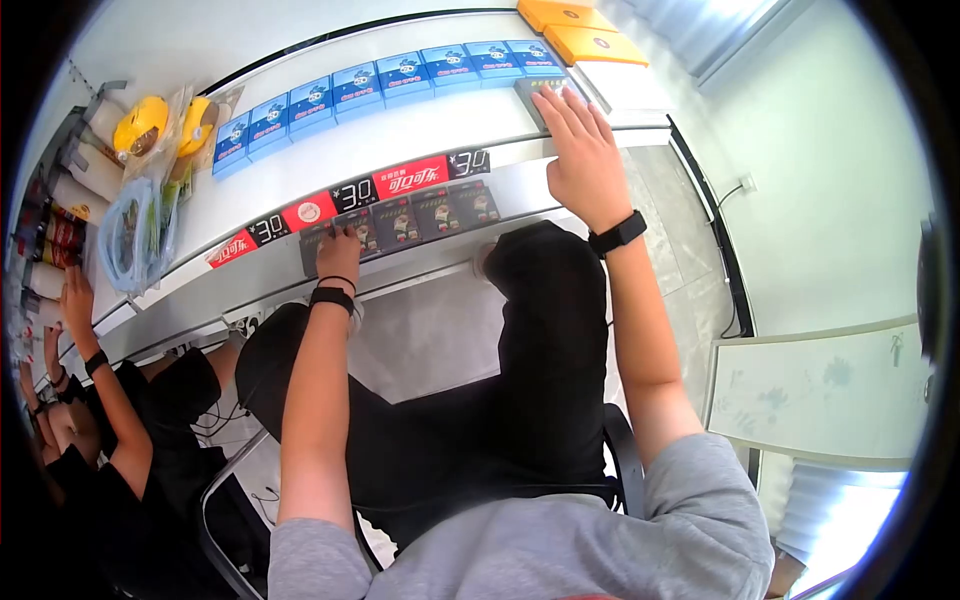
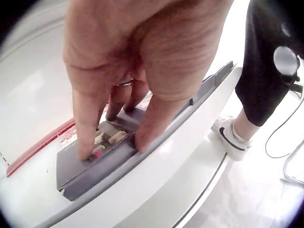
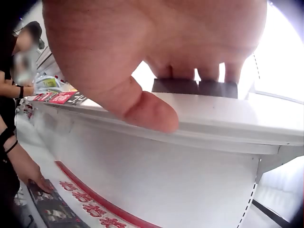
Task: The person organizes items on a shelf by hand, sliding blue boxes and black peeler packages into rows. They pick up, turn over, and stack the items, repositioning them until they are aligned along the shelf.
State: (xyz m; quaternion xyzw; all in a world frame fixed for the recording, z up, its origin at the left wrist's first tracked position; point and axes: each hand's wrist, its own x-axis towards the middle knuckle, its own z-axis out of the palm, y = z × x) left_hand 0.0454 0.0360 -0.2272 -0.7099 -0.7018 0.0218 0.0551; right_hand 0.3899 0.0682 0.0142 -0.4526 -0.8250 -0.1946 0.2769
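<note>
My left hand [image 1: 338, 258] reaches down to the left end of a row of flat dark boxes [image 1: 437, 212] on a low ledge below the tabletop. In the left wrist view, its index fingertip rests on the top face of a dark box [image 2: 76, 175], the thumb touches the box's near edge, and the other fingers reach over the neighbouring boxes. My right hand [image 1: 587, 165] lies with straight fingers over dark boxes [image 1: 530, 100] at the tabletop's right end. From the right wrist, two dark boxes [image 3: 175, 87] show side by side under the fingers, with the thumb at the table edge.
Several blue boxes [image 1: 333, 95] stand in a row along the white table. Price labels and red signs [image 1: 413, 178] line its front edge. Orange boxes [image 1: 590, 45] sit at the far right, a pale blue bag [image 1: 140, 235] at the left. Another person's hand [image 1: 77, 303] is at left.
</note>
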